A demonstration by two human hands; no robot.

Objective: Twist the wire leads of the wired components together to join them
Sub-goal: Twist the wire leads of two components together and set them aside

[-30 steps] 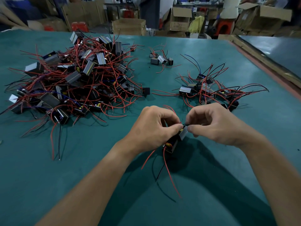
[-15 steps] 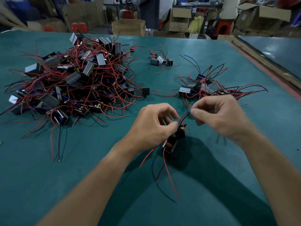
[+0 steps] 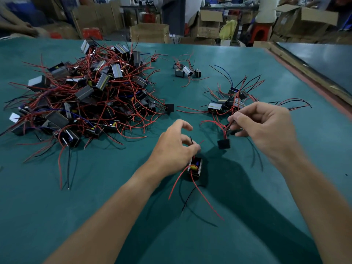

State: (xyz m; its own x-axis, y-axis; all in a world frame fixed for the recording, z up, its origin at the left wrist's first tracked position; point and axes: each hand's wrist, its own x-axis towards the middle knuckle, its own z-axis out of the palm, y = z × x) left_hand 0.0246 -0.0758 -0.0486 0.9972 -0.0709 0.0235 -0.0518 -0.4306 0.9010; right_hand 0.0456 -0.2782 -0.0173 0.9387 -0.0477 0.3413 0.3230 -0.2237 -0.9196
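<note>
Green table (image 3: 57, 216); big pile of wired parts (image 3: 85, 96) at L, smaller pile (image 3: 228, 103) at R rear. R hand (image 3: 266, 126) pinches red leads (image 3: 225, 131), w/ small black block (image 3: 223, 144) dangling below. L hand (image 3: 175, 149), fingers curled, pinches black lead (image 3: 191, 139) of boxy part (image 3: 194, 168), which sits on table just under thumb.

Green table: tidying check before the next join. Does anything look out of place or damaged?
Nothing looks damaged or spilled. The big pile on the left is badly tangled, and one black block lies just off its right edge.
</note>
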